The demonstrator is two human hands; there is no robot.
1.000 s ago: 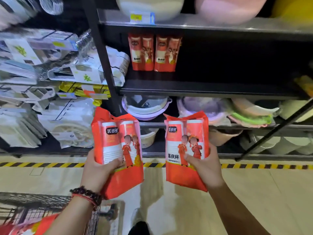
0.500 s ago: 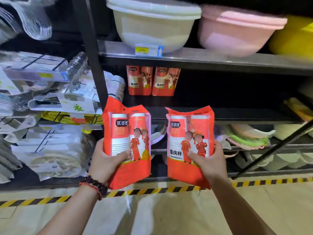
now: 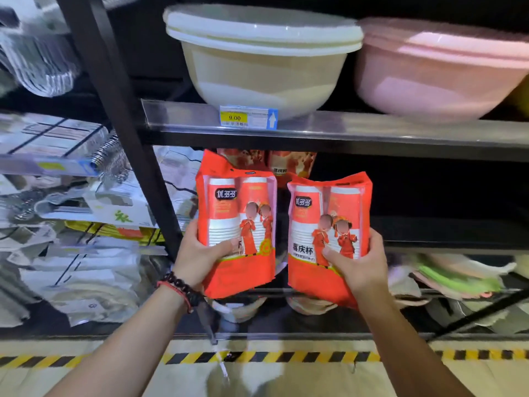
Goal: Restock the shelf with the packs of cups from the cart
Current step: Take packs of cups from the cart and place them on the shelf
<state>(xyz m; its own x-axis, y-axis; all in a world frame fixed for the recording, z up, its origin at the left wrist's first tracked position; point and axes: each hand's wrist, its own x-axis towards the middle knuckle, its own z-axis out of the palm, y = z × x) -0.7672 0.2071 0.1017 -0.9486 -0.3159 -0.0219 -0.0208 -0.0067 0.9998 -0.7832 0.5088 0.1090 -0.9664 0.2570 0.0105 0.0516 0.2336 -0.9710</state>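
Observation:
My left hand (image 3: 200,255) grips a red pack of cups (image 3: 237,219) by its lower left side, held upright. My right hand (image 3: 359,263) grips a second red pack of cups (image 3: 326,230) by its lower right side, just to the right of the first. Both packs hover in front of the dark middle shelf (image 3: 429,234). Behind them, two matching red packs (image 3: 289,163) stand at the back of that shelf, partly hidden. The cart is out of view.
A cream basin (image 3: 257,58) and a pink basin (image 3: 440,73) sit on the upper shelf (image 3: 372,130), above a price tag (image 3: 247,117). A black upright post (image 3: 128,138) separates packaged goods on the left. Striped tape (image 3: 286,356) marks the floor. Bowls fill the lower shelf.
Both hands have lifted the packs higher and closer to the middle shelf. The view has tilted up, and the cart has dropped out of sight.

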